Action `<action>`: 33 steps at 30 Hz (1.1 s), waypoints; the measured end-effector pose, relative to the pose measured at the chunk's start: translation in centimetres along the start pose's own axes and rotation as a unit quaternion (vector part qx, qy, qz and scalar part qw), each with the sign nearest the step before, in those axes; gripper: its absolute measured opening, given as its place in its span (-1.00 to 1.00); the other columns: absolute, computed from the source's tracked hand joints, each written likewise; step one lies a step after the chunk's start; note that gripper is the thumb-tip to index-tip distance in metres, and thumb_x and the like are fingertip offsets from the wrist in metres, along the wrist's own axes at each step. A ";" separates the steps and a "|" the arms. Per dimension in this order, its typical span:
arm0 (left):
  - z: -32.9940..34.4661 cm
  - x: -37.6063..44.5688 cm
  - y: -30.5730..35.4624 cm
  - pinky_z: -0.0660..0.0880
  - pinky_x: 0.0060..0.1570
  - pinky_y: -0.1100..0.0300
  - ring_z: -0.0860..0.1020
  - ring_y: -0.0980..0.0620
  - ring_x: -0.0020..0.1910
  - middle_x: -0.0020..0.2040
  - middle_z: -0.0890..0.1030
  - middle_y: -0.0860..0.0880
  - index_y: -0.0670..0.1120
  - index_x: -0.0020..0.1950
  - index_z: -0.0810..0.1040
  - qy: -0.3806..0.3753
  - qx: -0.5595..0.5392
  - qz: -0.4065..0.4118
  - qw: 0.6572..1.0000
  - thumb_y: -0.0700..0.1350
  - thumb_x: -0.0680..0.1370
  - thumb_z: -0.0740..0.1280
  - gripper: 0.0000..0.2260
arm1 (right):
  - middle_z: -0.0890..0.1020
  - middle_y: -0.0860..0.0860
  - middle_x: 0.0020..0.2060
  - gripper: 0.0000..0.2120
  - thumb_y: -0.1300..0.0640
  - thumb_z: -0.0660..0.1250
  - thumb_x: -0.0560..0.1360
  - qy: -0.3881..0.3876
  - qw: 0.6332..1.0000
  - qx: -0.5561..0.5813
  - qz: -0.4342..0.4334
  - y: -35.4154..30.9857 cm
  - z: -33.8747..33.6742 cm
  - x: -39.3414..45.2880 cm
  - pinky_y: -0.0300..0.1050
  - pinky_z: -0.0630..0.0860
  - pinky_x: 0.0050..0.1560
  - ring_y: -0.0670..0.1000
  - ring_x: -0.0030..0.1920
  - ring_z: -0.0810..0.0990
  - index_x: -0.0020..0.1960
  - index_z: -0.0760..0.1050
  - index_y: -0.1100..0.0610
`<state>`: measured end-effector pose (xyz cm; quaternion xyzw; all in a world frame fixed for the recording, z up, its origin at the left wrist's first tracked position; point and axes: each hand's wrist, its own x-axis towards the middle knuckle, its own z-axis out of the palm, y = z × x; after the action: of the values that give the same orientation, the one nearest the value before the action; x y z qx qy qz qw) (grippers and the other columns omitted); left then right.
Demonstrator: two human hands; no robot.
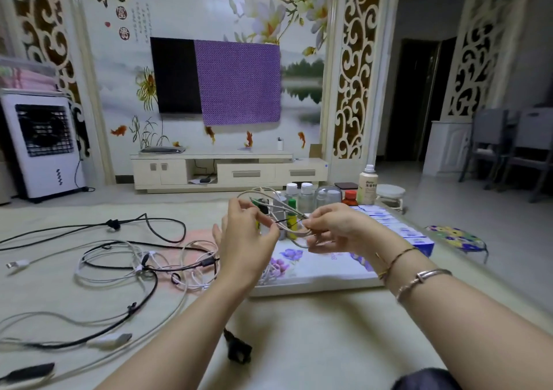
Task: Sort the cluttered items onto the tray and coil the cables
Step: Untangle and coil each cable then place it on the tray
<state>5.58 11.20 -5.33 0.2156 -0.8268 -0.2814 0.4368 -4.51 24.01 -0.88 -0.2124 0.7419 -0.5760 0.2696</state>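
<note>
Above the near edge of the tray [314, 282], I have the coiled cable [273, 199] held up in the air between both hands, just in front of the bottles [305, 193] standing at the tray's far side. My left hand [248, 237] pinches a thin black tie [282, 220] at the bundle with thumb and forefinger; my right hand [335, 228] has a curled grip round the loops where they gather. I judge the cable light and limp — springy enough that the loops would fan open if I let the gathered point go, so that is the place to hold. The tie looks thin and slippery. Off to the left, the loose cables [128, 267] lie tangled on the worktop, uncoiled.
</note>
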 end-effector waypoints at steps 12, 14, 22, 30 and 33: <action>4.7 -0.4 0.4 0.49 0.10 0.04 0.55 0.05 -0.01 -0.10 0.37 0.11 0.05 -0.30 0.54 -0.104 -0.092 -0.038 0.989 -0.13 0.45 0.41 -0.85 | 0.44 0.03 -0.39 -0.76 0.33 0.13 0.59 0.032 0.972 -0.234 -0.019 2.0 -3.2 2.1 -0.15 0.58 -0.21 -0.07 -0.41 0.43 -0.05 0.54 0.12; 5.3 -0.3 0.3 0.43 0.11 0.16 0.51 0.07 0.05 -0.03 0.39 0.06 0.08 -0.30 0.54 -0.113 -0.099 -0.049 0.987 -0.12 0.44 0.44 -0.83 | 0.46 0.03 -0.35 -0.64 0.37 0.04 0.56 0.023 0.957 -0.289 -0.023 2.4 -2.9 2.7 -0.12 0.54 -0.15 -0.03 -0.32 0.44 -0.14 0.54 0.07; 4.6 0.5 -1.1 0.55 -0.10 0.03 0.58 -0.18 -0.23 0.14 0.25 -0.03 -0.07 0.17 0.36 -0.157 -0.019 -0.075 0.985 -0.04 0.53 0.31 -0.74 | 0.50 0.14 -0.04 -0.64 0.40 0.03 0.54 0.018 0.929 -0.368 -0.030 4.0 -2.3 4.2 -0.10 0.55 -0.19 0.11 -0.13 0.47 0.11 0.54 0.18; 4.4 1.4 -2.7 0.45 -0.13 0.17 0.57 -0.11 -0.07 0.13 0.58 -0.16 -0.15 0.27 0.43 -0.212 0.019 -0.112 0.971 -0.22 0.55 0.17 -0.70 | 0.38 0.18 0.28 -0.66 0.23 0.13 0.56 0.125 0.826 -0.544 -0.083 4.9 -1.3 4.3 -0.02 0.39 0.19 0.20 0.28 0.36 0.32 0.39 0.17; 4.0 1.5 -3.3 0.46 -0.03 0.17 0.56 -0.11 0.06 0.17 0.60 -0.13 -0.14 0.28 0.47 -0.214 0.016 -0.109 0.971 -0.24 0.53 0.15 -0.67 | 0.38 0.16 0.26 -0.69 0.22 0.16 0.55 0.127 0.818 -0.545 -0.133 4.5 0.3 3.9 -0.02 0.38 0.18 0.17 0.29 0.33 0.28 0.40 0.17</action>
<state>1.77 8.94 -8.47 0.2458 -0.8771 -0.3537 0.2127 -7.34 22.48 -5.90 -0.3462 0.9268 -0.1294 -0.0661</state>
